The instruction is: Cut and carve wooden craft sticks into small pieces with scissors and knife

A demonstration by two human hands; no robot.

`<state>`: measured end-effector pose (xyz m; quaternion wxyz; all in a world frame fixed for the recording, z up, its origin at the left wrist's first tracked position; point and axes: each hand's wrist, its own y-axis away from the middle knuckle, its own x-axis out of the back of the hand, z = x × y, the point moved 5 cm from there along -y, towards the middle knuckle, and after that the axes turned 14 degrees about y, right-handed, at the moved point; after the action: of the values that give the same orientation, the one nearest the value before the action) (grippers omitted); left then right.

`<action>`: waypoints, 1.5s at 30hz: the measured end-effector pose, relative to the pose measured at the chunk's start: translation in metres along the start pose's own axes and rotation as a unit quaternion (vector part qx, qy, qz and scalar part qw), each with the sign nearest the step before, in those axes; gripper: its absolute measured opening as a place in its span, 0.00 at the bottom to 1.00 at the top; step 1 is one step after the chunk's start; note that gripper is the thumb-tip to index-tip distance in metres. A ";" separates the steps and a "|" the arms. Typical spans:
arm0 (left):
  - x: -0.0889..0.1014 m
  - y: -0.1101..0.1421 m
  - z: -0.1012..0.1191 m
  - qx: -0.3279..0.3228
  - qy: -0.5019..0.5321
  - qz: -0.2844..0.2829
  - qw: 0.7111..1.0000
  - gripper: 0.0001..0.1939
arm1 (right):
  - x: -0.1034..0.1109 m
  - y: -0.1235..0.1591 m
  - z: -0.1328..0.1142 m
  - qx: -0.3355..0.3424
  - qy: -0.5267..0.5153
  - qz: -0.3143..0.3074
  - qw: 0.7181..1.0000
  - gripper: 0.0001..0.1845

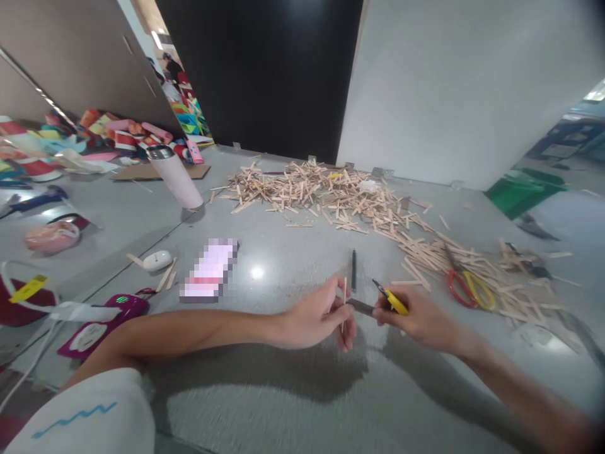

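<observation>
My left hand (317, 315) pinches a thin wooden stick (345, 296), held upright just above the grey table (265, 391). My right hand (420, 318) is closed round a yellow-handled utility knife (391, 301). Its blade (362, 307) points left and meets the stick near my left fingers. A black pen (353, 270) lies on the table just beyond both hands.
A big heap of wooden sticks (331, 195) spreads across the back and right. Red-and-yellow scissors (466, 287) lie among them. A pink bottle (177, 176), a white mouse (157, 260), a phone (209, 270) and coloured clutter (70, 145) sit to the left.
</observation>
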<state>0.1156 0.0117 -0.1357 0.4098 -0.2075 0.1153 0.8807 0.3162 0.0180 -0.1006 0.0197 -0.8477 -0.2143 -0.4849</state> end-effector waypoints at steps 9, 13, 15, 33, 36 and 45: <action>-0.006 0.005 0.000 -0.016 0.011 0.046 0.999 0.21 | 0.008 0.002 -0.013 0.023 -0.014 -0.012 1.000 0.09; -0.005 0.006 0.003 -0.015 -0.015 0.051 0.998 0.20 | 0.013 0.001 -0.016 0.015 -0.009 -0.019 1.000 0.11; -0.003 0.007 0.004 0.009 -0.057 0.040 0.998 0.18 | 0.013 0.001 -0.016 0.017 -0.008 -0.030 0.999 0.10; 0.018 0.009 0.053 -0.149 -0.109 0.140 0.973 0.17 | 0.042 0.017 0.046 -0.061 0.077 0.137 0.986 0.26; 0.015 0.003 0.056 -0.123 -0.263 0.092 0.953 0.08 | 0.045 0.018 0.052 -0.084 0.042 0.146 0.985 0.29; 0.040 -0.015 0.020 -0.059 -0.501 0.087 0.859 0.10 | -0.005 -0.004 0.009 -0.106 -0.356 0.067 0.926 0.35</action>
<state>0.0986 0.0556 -0.1367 0.3206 0.2484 -0.1404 0.9032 0.3197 0.0219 -0.1103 -0.1156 -0.9741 -0.0973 -0.1684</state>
